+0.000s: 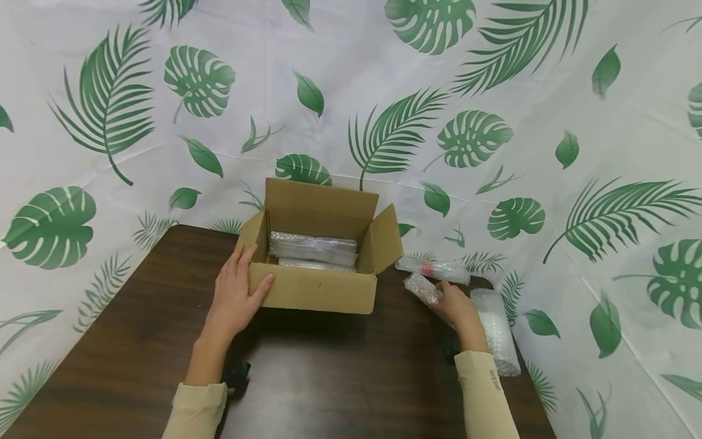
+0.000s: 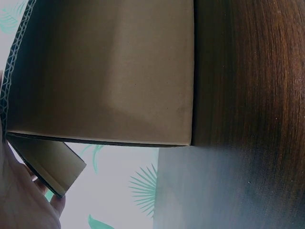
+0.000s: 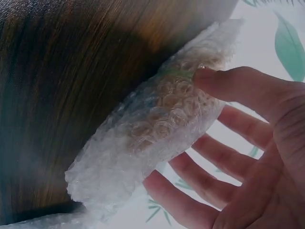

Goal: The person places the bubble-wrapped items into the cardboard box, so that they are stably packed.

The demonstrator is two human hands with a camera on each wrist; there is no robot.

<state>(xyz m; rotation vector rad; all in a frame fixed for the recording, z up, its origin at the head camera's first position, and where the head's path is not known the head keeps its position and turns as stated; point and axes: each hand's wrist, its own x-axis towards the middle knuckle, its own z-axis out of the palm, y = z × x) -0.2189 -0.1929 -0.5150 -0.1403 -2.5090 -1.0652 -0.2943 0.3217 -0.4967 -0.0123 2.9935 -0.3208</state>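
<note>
An open cardboard box (image 1: 312,294) stands on the table, its flaps folded outward. Two bubble-wrapped bundles (image 1: 314,247) lie inside it. My left hand (image 1: 236,289) grips the box's left front corner, thumb over the front flap and fingers along the left flap (image 2: 52,162). To the right of the box, my right hand (image 1: 455,305) holds a bubble-wrapped package (image 3: 157,119) between thumb and fingers. Clear bubbles blur what is inside this package; brownish and green tints show through.
Behind the right hand lies another bubble-wrapped piece (image 1: 433,269) with a red patch. A roll of bubble wrap (image 1: 498,332) rests along the right edge of the dark wooden table (image 1: 329,378). A leaf-print sheet (image 1: 340,91) hangs behind and beside the table.
</note>
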